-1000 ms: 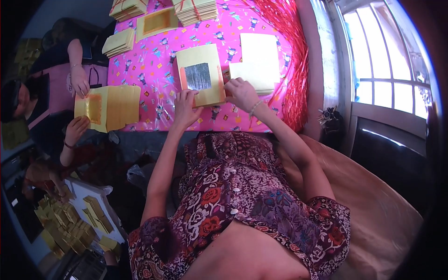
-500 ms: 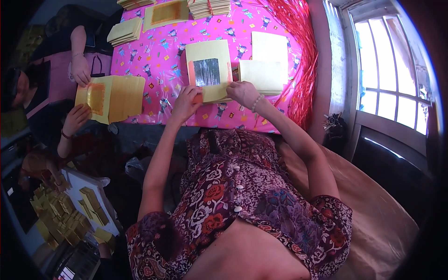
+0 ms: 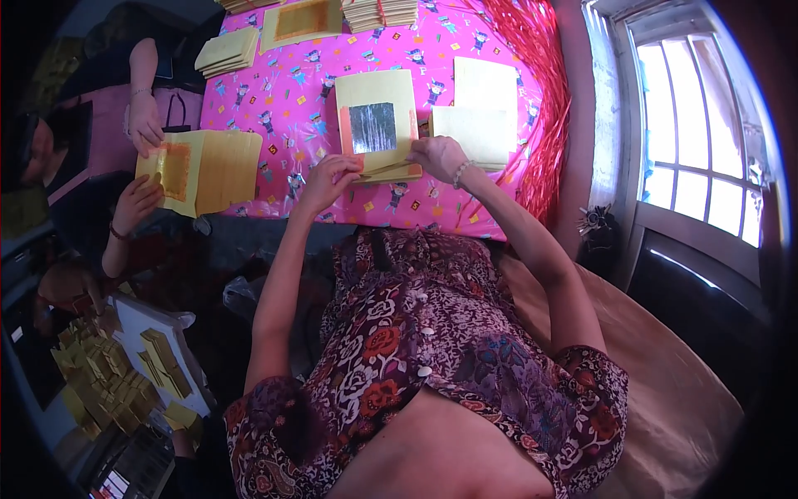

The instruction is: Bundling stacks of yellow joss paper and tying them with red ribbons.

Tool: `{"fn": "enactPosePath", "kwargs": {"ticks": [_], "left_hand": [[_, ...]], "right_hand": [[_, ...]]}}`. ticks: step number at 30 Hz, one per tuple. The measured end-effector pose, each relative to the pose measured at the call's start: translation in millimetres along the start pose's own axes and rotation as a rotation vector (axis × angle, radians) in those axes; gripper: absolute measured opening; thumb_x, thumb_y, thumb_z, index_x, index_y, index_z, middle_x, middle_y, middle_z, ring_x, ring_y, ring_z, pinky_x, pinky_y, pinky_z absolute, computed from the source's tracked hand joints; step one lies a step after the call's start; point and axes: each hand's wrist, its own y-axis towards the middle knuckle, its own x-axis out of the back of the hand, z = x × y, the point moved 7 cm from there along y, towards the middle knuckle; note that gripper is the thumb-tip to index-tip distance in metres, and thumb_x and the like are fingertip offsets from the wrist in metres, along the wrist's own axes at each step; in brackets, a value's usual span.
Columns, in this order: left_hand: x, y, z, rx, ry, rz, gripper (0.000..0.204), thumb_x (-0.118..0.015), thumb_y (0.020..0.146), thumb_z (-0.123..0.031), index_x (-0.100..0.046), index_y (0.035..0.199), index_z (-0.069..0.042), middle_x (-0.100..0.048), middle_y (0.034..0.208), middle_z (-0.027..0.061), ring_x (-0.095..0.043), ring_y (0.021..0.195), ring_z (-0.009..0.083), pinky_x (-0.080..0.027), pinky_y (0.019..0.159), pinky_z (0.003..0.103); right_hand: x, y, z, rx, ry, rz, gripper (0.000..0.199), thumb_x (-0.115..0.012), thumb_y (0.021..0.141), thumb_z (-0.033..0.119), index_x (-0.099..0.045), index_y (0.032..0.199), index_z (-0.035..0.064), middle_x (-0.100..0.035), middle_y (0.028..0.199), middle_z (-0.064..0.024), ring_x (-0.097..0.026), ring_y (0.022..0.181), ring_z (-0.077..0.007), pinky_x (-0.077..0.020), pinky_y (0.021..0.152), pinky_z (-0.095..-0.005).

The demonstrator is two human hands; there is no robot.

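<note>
A pale yellow joss paper sheet (image 3: 374, 88) lies in front of me on the pink table, with a shiny silver square and orange bands at its sides. My left hand (image 3: 327, 180) pinches the near left corner of this sheet. At the near right corner my right hand (image 3: 438, 156) grips the same sheet, its fingers closed. Between my hands the near edge is raised and curls up. Under it more paper (image 3: 401, 174) with an orange edge shows. Just right of my right hand is a stack of plain pale yellow sheets (image 3: 474, 133).
Red shiny tinsel strips (image 3: 544, 108) hang along the table's right side. Stacks of yellow paper (image 3: 229, 51) and a tied bundle (image 3: 378, 12) stand at the back. At left a co-worker's hands (image 3: 140, 200) hold an orange-and-gold sheet (image 3: 174, 170). A barred window (image 3: 698, 125) is at right.
The sheet's near edge has come up off the paper below, and my fingers have lifted with it. The whole view has shifted slightly.
</note>
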Motion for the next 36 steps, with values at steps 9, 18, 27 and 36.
{"fn": "enactPosePath", "kwargs": {"ticks": [9,18,27,36], "left_hand": [[2.3,2.3,5.0,0.027,-0.050,0.024,0.020,-0.071,0.078,-0.018,-0.069,0.094,-0.006,-0.067,0.100,0.0081,-0.059,0.101,0.0247,-0.046,0.090,0.035],[20.1,23.4,2.7,-0.085,0.239,-0.136,0.049,-0.067,0.064,-0.004,-0.056,0.112,-0.004,-0.055,0.118,0.0128,-0.049,0.113,0.0318,-0.040,0.098,0.040],[37.2,66.6,22.3,-0.135,0.167,-0.085,0.020,-0.063,0.082,-0.022,-0.063,0.087,-0.002,-0.062,0.081,0.0138,-0.056,0.086,0.0317,-0.045,0.077,0.039],[31.1,84.4,57.8,0.109,-0.146,-0.266,0.022,-0.064,0.084,-0.018,-0.058,0.095,0.000,-0.062,0.076,0.0122,-0.060,0.065,0.0234,-0.047,0.060,0.034]], "right_hand": [[-0.6,2.9,-1.6,-0.018,0.018,0.022,0.029,-0.058,0.087,0.034,-0.064,0.080,0.0062,-0.064,0.072,-0.0150,-0.064,0.072,-0.0318,-0.0502,0.067,-0.0428],[10.5,10.8,-8.9,-0.013,0.066,0.041,0.028,-0.050,0.092,0.032,-0.059,0.088,0.0055,-0.063,0.075,-0.0185,-0.063,0.073,-0.0366,-0.0491,0.068,-0.0456],[39.3,16.2,15.5,0.292,0.095,-0.178,0.054,-0.072,0.074,0.037,-0.048,0.109,0.0035,-0.054,0.105,-0.0162,-0.060,0.088,-0.0329,-0.0501,0.079,-0.0393],[18.5,57.0,-32.2,-0.219,0.260,-0.301,0.031,-0.064,0.083,0.024,-0.048,0.091,-0.0012,-0.053,0.087,-0.0200,-0.058,0.078,-0.0378,-0.0478,0.068,-0.0454]]}}
